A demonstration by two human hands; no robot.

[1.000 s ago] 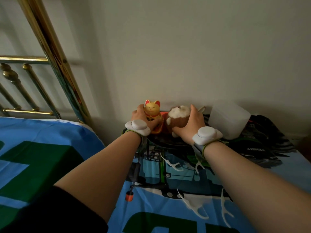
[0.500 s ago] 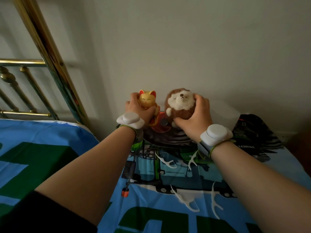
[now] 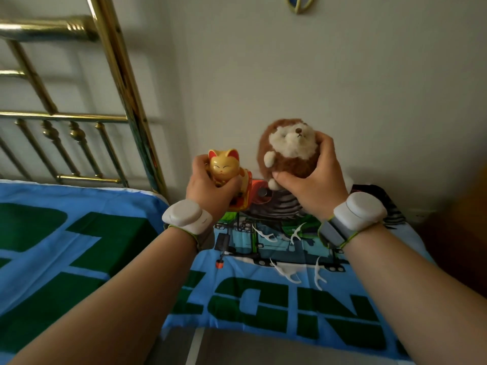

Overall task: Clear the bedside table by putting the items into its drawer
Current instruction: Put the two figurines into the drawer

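My left hand [image 3: 208, 187] grips a small golden lucky-cat figurine [image 3: 224, 168] with red ears, held in the air above the cloth-covered bedside table [image 3: 263, 299]. My right hand [image 3: 315, 181] holds a brown and cream plush hedgehog [image 3: 287, 148] from below and from its right side, a little higher than the cat. Both toys are clear of the table top. A blue and green printed cloth hangs over the table; no drawer is visible.
A brass bed frame [image 3: 123, 88] stands at the left against the pale wall. The blue and green bedding [image 3: 52, 246] lies at the left. A red object [image 3: 259, 191] remains at the table's back. Something brown and blurred [image 3: 463, 219] borders the right.
Both hands have lifted the cat figurine and the hedgehog up off the back of the table and drawn them nearer. The view has tilted so the cloth's front edge shows.
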